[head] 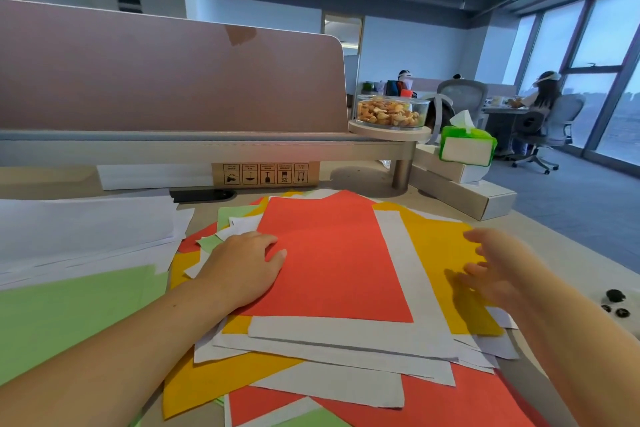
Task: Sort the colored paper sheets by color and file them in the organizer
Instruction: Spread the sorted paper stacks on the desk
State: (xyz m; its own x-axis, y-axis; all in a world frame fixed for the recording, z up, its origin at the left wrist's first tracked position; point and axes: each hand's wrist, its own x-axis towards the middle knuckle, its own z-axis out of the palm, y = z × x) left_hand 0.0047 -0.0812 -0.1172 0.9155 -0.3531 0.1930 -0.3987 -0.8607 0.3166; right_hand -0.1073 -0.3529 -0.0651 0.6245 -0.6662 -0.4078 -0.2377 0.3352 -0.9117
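Note:
A loose heap of red, yellow, white and green sheets covers the desk in front of me. On top lies a red sheet [332,253]. My left hand [242,270] rests flat on its left edge, fingers relaxed. A white sheet [408,270] shows beneath it, and a yellow sheet [440,253] lies further right. My right hand [498,270] hovers over the yellow sheet with fingers spread, holding nothing. A green sheet [69,315] lies apart at the left, next to a stack of white sheets [86,229]. No organizer is in view.
A desk partition [166,73] and rail stand behind the heap. A glass bowl of nuts [391,111] sits on a round shelf, a green tissue pack [467,146] on white boxes [460,191] at the right. Small black clips [614,303] lie near the desk's right edge.

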